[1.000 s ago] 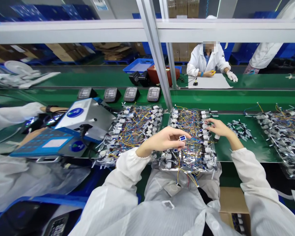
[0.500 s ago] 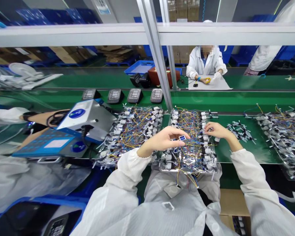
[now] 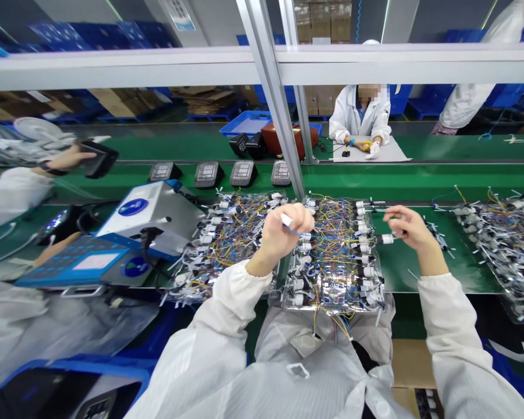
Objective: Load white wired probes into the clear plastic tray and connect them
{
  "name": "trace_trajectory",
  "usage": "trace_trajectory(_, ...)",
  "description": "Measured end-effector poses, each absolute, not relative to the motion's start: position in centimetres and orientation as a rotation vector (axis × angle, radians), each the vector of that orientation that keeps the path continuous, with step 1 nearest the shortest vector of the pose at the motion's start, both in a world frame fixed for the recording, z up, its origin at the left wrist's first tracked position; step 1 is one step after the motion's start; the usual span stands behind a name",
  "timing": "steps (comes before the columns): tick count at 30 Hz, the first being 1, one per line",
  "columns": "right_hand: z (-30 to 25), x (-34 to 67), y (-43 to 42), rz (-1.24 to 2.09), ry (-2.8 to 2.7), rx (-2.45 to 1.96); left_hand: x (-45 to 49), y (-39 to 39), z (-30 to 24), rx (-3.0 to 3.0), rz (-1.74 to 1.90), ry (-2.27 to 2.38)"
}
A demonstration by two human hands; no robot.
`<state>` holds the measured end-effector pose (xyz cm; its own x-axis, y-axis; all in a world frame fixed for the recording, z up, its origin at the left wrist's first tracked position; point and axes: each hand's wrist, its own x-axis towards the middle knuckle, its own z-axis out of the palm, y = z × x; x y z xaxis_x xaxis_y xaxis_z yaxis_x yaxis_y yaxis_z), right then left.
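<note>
My left hand (image 3: 284,233) is raised over the left side of the nearer-middle wired batch, fingers curled round a small white piece (image 3: 287,220). A thin blue wire (image 3: 303,234) runs from it to the right. My right hand (image 3: 413,230) is just right of that batch, thumb and finger pinched at the end of a small white-and-black cylindrical part (image 3: 383,239); the other fingers are lifted. Beneath lies a silvery plastic tray (image 3: 332,305) with tangled coloured wires (image 3: 334,218) and rows of similar white-and-black parts along both sides.
Similar wired batches lie left (image 3: 231,244) and right (image 3: 506,244). Loose white tubes (image 3: 439,235) lie beyond my right hand. Left stands a blue-and-grey machine (image 3: 151,212); display units (image 3: 243,173) line the back. A metal post (image 3: 268,87) rises ahead. Co-workers are left and opposite.
My left hand has moved left and up and its fingers have closed. My right hand has moved right, with the cylindrical part at its fingertips. The left co-worker's hand now holds a black unit.
</note>
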<state>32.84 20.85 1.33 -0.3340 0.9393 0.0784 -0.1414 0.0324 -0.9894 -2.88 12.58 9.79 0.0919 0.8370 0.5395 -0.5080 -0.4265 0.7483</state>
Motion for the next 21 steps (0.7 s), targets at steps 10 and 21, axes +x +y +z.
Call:
trace_trajectory(10, -3.1, 30.0, 27.2, 1.21, -1.011, -0.656, -4.3, 21.8, 9.7, 0.756, 2.264, 0.801)
trace_trajectory(21, -11.2, 31.1, 25.7, 0.73, -1.317, -1.176, 0.4, 24.8, 0.9, 1.114, 1.26, 0.83)
